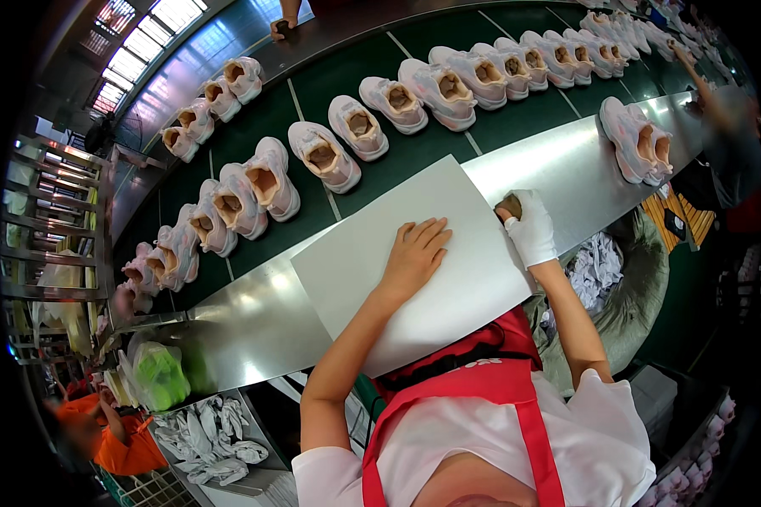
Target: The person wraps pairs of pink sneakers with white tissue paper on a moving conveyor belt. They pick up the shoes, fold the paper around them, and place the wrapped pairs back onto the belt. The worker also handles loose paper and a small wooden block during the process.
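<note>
A large white sheet of board or paper (414, 279) lies at a slant over the steel ledge, its near part reaching my red apron. Bare and flat, my left hand (418, 255) rests on the middle of the sheet with its fingers stretched out. My right hand (529, 230) wears a white glove and is closed at the sheet's right edge, over the ledge. Something small and brown (509, 205) shows at its fingertips; its kind is too unclear to tell.
Beyond the steel ledge (237, 325), pale sneakers (323, 157) line a green conveyor belt (414, 156). A pair of sneakers (635, 144) stands on the ledge at right. Crumpled white paper (596, 270) fills a sack below. A person in orange (127, 444) sits at lower left.
</note>
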`<action>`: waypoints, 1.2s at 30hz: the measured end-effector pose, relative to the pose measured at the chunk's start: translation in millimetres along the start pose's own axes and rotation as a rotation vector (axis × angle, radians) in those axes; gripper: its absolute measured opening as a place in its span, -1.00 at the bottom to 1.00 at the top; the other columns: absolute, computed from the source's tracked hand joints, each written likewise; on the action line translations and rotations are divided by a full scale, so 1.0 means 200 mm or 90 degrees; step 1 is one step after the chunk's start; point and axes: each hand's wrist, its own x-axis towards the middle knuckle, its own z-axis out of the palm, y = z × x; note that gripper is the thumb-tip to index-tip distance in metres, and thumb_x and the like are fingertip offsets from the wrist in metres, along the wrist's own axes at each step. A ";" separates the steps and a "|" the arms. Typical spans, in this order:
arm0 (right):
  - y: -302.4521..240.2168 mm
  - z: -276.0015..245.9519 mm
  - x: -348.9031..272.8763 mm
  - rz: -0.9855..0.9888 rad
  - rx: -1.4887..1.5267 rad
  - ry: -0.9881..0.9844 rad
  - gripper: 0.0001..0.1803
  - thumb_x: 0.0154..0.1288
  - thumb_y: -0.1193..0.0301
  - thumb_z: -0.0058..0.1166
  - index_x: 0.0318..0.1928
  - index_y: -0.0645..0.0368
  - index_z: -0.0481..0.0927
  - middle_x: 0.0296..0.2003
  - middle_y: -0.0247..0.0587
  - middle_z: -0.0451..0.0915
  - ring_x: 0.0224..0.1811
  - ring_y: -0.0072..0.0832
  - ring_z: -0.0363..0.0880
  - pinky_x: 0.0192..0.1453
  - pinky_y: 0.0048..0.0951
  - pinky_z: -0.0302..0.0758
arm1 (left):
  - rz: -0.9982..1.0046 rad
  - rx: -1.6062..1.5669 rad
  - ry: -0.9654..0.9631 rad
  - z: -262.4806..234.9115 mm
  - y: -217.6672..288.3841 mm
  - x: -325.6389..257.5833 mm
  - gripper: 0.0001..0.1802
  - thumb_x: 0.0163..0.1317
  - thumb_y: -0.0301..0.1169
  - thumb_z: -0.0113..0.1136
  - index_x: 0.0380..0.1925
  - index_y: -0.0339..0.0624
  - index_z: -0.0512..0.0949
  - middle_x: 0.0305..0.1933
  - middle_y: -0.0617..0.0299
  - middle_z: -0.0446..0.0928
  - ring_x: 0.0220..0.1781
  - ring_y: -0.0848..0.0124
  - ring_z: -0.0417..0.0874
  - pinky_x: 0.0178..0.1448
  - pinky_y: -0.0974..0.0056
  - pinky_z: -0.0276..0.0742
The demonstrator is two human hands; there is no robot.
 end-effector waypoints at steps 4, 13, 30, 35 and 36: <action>-0.27 -0.02 0.03 -0.008 0.115 -0.041 -0.68 0.09 0.42 0.19 -0.12 0.18 0.48 -0.31 -0.03 0.55 -0.21 -0.03 0.54 -0.10 -0.23 0.49 | -0.003 -0.024 0.013 0.01 -0.03 -0.01 -0.61 0.11 -0.51 0.16 0.00 -0.18 0.48 0.21 0.19 0.40 0.17 0.24 0.40 0.22 0.14 0.25; -0.39 0.06 0.03 -0.065 0.074 -0.381 -0.76 0.14 0.34 0.09 -0.25 0.24 0.53 -0.29 0.08 0.57 -0.20 0.00 0.55 -0.12 -0.14 0.48 | -0.057 -0.061 0.061 0.03 -0.03 -0.01 -0.52 0.01 -0.58 0.20 0.02 -0.23 0.45 0.29 0.17 0.32 0.32 0.19 0.26 0.29 0.06 0.22; 0.15 -0.09 -0.20 0.063 0.283 0.312 -0.84 0.23 0.46 0.01 -0.17 0.11 0.55 -0.33 -0.04 0.57 -0.42 -0.29 0.60 -0.33 -0.37 0.52 | -0.005 0.046 -0.007 -0.04 -0.03 -0.04 -0.91 0.11 -0.51 0.19 -0.53 -0.23 0.49 -0.69 0.19 0.40 -0.63 0.21 0.33 -0.31 0.22 0.31; 1.24 0.06 -0.67 0.573 0.355 0.578 -0.76 0.27 0.40 0.07 -0.10 0.23 0.48 -0.32 -0.23 0.58 -0.29 -0.49 0.51 -0.14 -0.47 0.45 | -0.014 0.029 0.011 -0.05 0.00 -0.04 -0.93 0.07 -0.53 0.19 -0.52 -0.24 0.50 -0.70 0.19 0.39 -0.65 0.21 0.31 -0.31 0.20 0.31; 1.57 0.22 -0.82 0.670 0.325 0.539 -0.56 0.17 0.29 0.20 -0.03 0.28 0.43 -0.19 -0.10 0.59 -0.16 -0.35 0.55 -0.04 -0.40 0.46 | -0.008 0.029 0.012 -0.05 -0.02 -0.04 -0.93 0.07 -0.54 0.19 -0.53 -0.24 0.50 -0.70 0.20 0.39 -0.65 0.21 0.31 -0.31 0.20 0.31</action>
